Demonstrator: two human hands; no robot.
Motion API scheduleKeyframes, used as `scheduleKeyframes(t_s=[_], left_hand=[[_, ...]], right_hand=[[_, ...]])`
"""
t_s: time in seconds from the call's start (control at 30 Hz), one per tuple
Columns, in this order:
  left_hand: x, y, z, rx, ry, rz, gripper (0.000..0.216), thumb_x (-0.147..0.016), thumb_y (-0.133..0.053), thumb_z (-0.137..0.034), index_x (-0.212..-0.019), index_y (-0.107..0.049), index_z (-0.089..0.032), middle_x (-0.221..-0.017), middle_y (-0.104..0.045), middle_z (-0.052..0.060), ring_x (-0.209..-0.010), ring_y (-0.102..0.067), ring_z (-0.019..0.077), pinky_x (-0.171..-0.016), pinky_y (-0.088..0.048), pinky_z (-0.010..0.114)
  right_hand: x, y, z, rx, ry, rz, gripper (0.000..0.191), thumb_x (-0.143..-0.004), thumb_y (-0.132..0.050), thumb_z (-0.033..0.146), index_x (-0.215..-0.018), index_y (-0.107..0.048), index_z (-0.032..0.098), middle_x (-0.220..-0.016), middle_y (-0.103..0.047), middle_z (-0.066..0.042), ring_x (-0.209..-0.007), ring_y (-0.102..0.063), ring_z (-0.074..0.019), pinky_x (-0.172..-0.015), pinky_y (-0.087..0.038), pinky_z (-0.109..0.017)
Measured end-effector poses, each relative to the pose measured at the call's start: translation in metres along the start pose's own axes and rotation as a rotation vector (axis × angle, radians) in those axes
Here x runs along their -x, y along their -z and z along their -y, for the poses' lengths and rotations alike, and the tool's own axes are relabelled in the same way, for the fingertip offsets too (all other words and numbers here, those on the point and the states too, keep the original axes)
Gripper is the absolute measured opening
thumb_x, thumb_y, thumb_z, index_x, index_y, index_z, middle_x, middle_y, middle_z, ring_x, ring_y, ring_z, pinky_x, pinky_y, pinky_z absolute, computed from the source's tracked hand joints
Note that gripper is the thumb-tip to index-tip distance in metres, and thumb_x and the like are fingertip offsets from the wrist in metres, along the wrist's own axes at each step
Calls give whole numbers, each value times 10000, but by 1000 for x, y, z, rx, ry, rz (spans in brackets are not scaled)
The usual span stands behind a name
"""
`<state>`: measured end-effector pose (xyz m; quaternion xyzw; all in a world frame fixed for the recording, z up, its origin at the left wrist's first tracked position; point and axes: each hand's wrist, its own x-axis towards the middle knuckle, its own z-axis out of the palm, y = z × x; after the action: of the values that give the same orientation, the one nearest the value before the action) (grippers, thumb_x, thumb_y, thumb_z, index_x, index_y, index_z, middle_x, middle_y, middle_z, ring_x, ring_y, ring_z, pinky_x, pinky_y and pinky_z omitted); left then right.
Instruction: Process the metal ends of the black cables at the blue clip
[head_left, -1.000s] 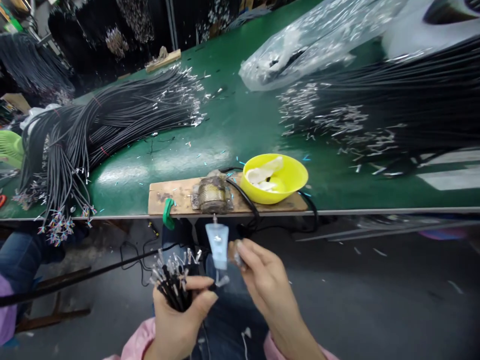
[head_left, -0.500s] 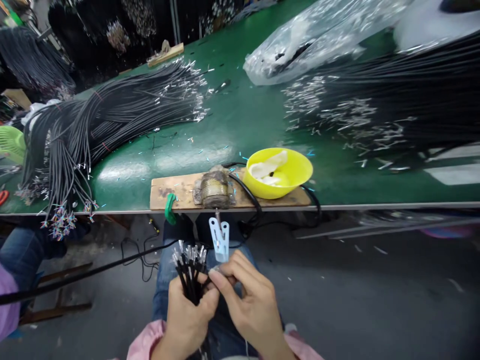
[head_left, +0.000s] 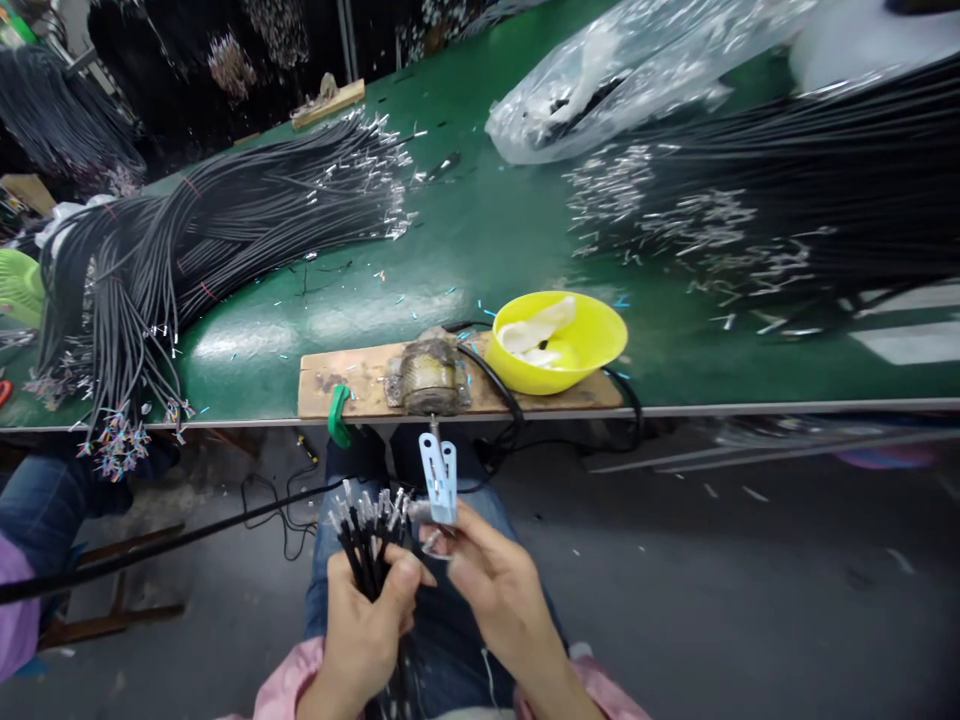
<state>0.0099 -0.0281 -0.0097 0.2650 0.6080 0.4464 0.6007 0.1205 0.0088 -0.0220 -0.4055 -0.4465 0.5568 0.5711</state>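
My left hand (head_left: 371, 615) is closed around a bundle of black cables (head_left: 364, 560), whose stripped silvery ends fan upward. Close beside it, my right hand (head_left: 499, 585) has its fingers bent at the lower end of a light blue plastic clip (head_left: 439, 485). A shiny, blurred bit (head_left: 435, 543) shows at those fingertips; I cannot make out what it is. The clip hangs on the shaft of a small worn motor (head_left: 430, 375), which sits on a wooden board (head_left: 352, 378) at the table edge.
A yellow bowl (head_left: 592, 345) with white pieces stands on the board's right part; a green clamp (head_left: 338, 415) grips its left. Black cable heaps lie on the green table (head_left: 465, 230) at left (head_left: 247, 215) and right (head_left: 847, 180). A plastic bag (head_left: 555, 110) lies behind. Another person's leg (head_left: 45, 510) shows left.
My left hand has shifted slightly left with the cables. My right fingers have parted from the bundle and moved up against the clip's lower end, where a shiny bit now shows.
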Motion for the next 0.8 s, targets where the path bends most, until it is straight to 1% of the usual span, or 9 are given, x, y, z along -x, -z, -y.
scheduleKeyframes(t_s=[0.17,0.27,0.37,0.43,0.5,0.57,0.63,0.7,0.8], left_hand=[[-1,-1,3,-5,58,81,506,-665,-635,-639,-603,-542,-146,-451,-382,-56,-332,-230,12,-339,-154,178],[0,0,9,-35,27,70,499,-694,-616,-629,-605,-546,-143,-444,-357,-63,-335,-251,24,-332,-204,179],[4,3,14,-84,-77,-24,416,-720,-651,-546,-692,-612,-133,-524,-499,-8,-461,-448,86,-445,-395,208],[7,4,15,-123,-152,-70,352,-725,-684,-477,-746,-664,-126,-675,-614,51,-643,-554,145,-612,-472,240],[7,5,12,-156,-202,-63,326,-751,-671,-444,-740,-694,-119,-709,-640,67,-665,-567,155,-636,-477,242],[6,4,7,-173,-228,-13,340,-789,-627,-443,-722,-696,-117,-616,-621,48,-543,-534,128,-539,-464,233],[3,2,0,-178,-257,49,351,-784,-627,-452,-676,-681,-122,-572,-617,40,-510,-538,129,-530,-475,244],[0,1,-7,-177,-300,96,335,-745,-669,-448,-636,-668,-131,-619,-657,58,-598,-602,171,-638,-515,290],[-3,1,-14,-191,-354,107,253,-718,-711,-382,-633,-684,-145,-669,-689,71,-670,-637,210,-722,-524,343]], right_hand=[[3,-2,0,-72,-38,28,251,-817,-607,403,-683,-596,191,-603,-512,11,-457,-476,-113,-402,-401,-216],[8,-8,-3,115,201,-144,250,-850,-572,258,-617,-500,203,-566,-449,30,-479,-443,-114,-424,-382,-215],[10,-11,-5,381,513,-278,197,-822,-552,92,-665,-508,201,-585,-463,17,-552,-452,-133,-502,-410,-240],[10,-9,-5,513,656,-307,174,-785,-564,25,-730,-550,190,-625,-510,-4,-586,-471,-143,-564,-439,-265],[8,-5,-3,537,697,-283,174,-772,-577,14,-764,-589,186,-642,-544,-18,-608,-497,-153,-601,-453,-278],[6,-1,-1,346,534,-159,121,-817,-581,110,-736,-609,196,-627,-547,-16,-590,-513,-153,-558,-448,-266],[2,3,3,-2,194,39,202,-843,-590,329,-693,-618,197,-598,-526,-8,-529,-494,-138,-467,-415,-242],[-2,8,5,-288,-170,232,359,-755,-633,531,-665,-633,184,-577,-511,2,-483,-465,-118,-426,-386,-225],[-13,18,7,-336,-457,348,399,-610,-747,551,-657,-660,165,-565,-536,7,-519,-489,-116,-498,-411,-227]])
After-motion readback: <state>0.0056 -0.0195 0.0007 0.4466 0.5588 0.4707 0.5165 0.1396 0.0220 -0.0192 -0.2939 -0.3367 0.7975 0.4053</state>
